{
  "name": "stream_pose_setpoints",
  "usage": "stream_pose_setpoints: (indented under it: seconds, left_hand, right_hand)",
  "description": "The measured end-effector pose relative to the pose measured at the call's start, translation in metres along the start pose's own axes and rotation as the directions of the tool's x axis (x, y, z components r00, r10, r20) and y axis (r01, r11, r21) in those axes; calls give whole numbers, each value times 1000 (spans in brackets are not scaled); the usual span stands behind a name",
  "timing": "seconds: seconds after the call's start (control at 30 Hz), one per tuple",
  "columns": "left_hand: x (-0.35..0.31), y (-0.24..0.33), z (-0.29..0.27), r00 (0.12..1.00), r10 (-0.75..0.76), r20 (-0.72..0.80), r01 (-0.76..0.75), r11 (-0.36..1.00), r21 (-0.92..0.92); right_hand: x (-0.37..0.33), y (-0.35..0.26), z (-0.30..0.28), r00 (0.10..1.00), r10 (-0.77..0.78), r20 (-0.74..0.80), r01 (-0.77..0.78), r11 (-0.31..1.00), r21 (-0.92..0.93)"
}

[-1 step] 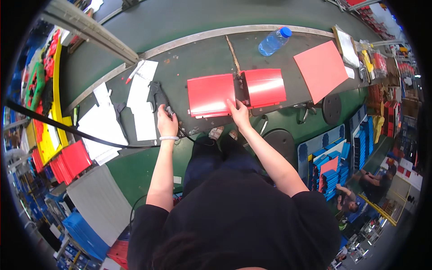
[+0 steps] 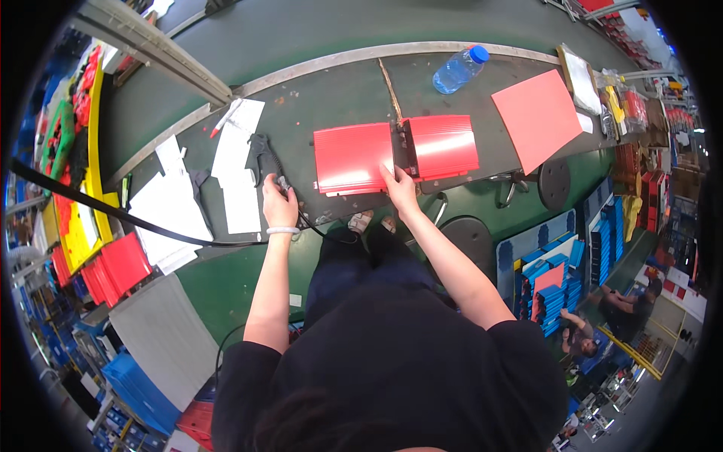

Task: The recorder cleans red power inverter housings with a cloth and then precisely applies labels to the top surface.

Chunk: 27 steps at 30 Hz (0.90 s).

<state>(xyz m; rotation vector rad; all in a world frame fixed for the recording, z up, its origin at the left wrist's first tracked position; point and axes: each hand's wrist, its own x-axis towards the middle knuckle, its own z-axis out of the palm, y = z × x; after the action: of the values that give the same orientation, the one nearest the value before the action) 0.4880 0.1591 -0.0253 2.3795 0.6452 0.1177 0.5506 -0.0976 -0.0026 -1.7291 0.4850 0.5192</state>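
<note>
My left hand (image 2: pixel 277 205) is closed round the lower end of a black corded hand tool (image 2: pixel 265 160). Its exact kind is hard to make out; the thin cord runs off past my wrist. With the thumb on top, my right hand (image 2: pixel 401 193) grips the near right corner of a ribbed red metal cover (image 2: pixel 350 158) lying on the dark green bench. Its fingers are partly hidden at the cover's edge. Close to the right, across a narrow dark gap, lies a second ribbed red cover (image 2: pixel 443 147).
White papers (image 2: pixel 241 203) and a red-and-white marker lie left. A water bottle (image 2: pixel 454 73) stands behind the covers, with a pink sheet (image 2: pixel 536 117) to the right. A thick black cable (image 2: pixel 135 220) crosses on the left. Stools (image 2: pixel 463 245) stand below the bench; other people are far right.
</note>
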Motion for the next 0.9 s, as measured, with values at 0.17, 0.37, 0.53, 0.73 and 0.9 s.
stream_pose_setpoints:
  seconds: [0.17, 0.37, 0.53, 0.73, 0.9]
  left_hand:
    - [-21, 33, 0, 994, 45, -98, -51, 997, -62]
    - [-53, 77, 9, 988, 115, -99, -140, 943, -303]
    - [-84, 131, 2, 884, 338, 322, -59, 765, -641]
    - [-73, 107, 13, 967, 245, 62, -200, 891, -407]
    - [-24, 5, -20, 934, -344, -97, 226, 779, -585]
  right_hand:
    - [3, 18, -1, 989, -147, -5, 147, 989, 34]
    - [-22, 32, 4, 961, -203, -189, 212, 977, 30]
    - [-59, -6, -6, 989, -24, 146, -43, 897, 440]
    - [-66, -18, -7, 911, -10, 413, -205, 858, 471]
    - [-41, 35, -39, 850, -229, 474, 267, 964, -14]
